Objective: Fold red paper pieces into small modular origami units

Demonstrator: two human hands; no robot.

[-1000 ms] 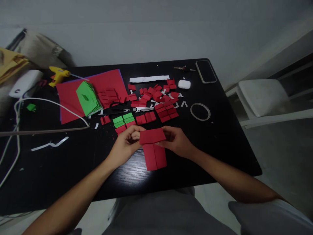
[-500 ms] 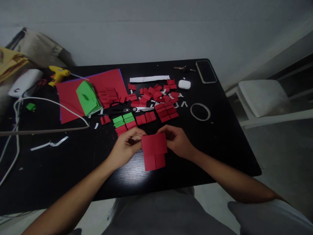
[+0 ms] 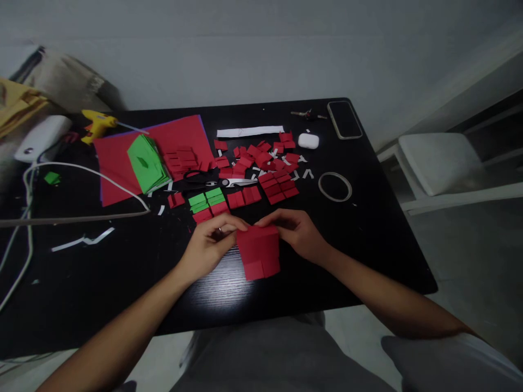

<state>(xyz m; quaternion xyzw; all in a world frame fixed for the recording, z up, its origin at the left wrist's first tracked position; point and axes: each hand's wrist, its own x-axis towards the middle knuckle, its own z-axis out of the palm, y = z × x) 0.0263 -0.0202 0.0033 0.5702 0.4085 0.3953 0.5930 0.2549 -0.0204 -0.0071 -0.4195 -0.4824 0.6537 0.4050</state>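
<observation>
Between my hands is a red folded paper piece (image 3: pixel 260 253), with layered flaps at its lower end. My left hand (image 3: pixel 210 242) pinches its upper left corner, and a ring shows on one finger. My right hand (image 3: pixel 296 234) grips the top edge and upper right corner, fingers bent over it. Just beyond my hands lie a green folded paper piece (image 3: pixel 207 200), a red folded strip (image 3: pixel 244 197) and a red gridded paper block (image 3: pixel 278 187). Scissors (image 3: pixel 239 183) rest behind them, partly among the loose red paper pieces (image 3: pixel 261 157).
Red sheets (image 3: pixel 116 169) carry a green paper stack (image 3: pixel 146 163) at the left. A yellow glue gun (image 3: pixel 97 125) and a white cable (image 3: pixel 93 172) are nearby. To the right are a white case (image 3: pixel 308 141), a ring-shaped band (image 3: pixel 335 187), a phone (image 3: pixel 344 120) and keys (image 3: pixel 308 115).
The paper piece's top edge has bent over and its lower end has tipped. My right fingertips have moved left along the top edge, closer to my left hand.
</observation>
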